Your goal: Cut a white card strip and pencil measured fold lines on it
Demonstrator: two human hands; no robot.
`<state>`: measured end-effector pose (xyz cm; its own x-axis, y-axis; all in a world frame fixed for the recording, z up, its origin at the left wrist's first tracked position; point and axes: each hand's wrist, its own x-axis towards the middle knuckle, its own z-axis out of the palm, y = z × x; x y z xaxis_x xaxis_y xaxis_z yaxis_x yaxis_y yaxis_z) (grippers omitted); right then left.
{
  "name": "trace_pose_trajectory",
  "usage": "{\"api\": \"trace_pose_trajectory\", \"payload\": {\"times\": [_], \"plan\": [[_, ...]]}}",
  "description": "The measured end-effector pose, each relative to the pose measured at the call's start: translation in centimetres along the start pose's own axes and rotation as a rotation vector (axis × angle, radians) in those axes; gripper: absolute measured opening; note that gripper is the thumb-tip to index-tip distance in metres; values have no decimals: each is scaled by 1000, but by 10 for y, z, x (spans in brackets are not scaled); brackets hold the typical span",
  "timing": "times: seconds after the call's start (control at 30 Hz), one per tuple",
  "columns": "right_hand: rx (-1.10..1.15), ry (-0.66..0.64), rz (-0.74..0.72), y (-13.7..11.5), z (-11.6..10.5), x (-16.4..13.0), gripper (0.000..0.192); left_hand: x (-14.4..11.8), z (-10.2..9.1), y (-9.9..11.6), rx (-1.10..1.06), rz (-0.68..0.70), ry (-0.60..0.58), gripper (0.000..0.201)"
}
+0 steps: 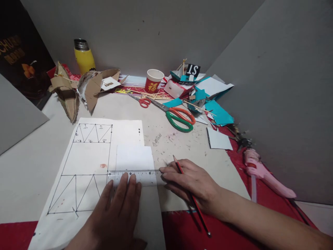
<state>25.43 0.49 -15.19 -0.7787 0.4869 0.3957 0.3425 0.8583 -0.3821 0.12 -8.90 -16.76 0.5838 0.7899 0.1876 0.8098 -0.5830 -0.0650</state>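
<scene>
My left hand [118, 205] lies flat with its fingers stretched across a clear plastic ruler [143, 175], pressing it down. The ruler rests across a small white paper piece [134, 156], which lies on a larger white sheet [85, 158] with black ruled lines and triangles. My right hand [189, 180] is closed around a red and black pencil [196, 205], its sharpened tip pointing up and away from the paper. The fingertips of that hand touch or nearly touch the ruler's right end. The left palm covers part of the drawn lines.
Large scissors [179, 119] and small red scissors [144, 102] lie beyond the sheet. Behind them are a paper cup [154, 80], thin sticks [156, 95], a yellow bottle [84, 59], cardboard pieces [66, 99] and blue scraps [220, 113]. A pink glue gun [267, 177] lies right.
</scene>
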Motion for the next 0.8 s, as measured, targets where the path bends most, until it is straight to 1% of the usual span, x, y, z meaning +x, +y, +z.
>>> {"api": "trace_pose_trajectory", "payload": {"times": [0.17,0.4,0.8], "plan": [[-15,14,-8,0,0,-1,22,-1,1,0,12,10,-25,68],[-32,22,-15,-1,-1,0,24,-1,2,0,8,-4,-18,73],[-6,5,-15,0,0,-5,23,-1,1,-2,-4,2,-31,66]]}}
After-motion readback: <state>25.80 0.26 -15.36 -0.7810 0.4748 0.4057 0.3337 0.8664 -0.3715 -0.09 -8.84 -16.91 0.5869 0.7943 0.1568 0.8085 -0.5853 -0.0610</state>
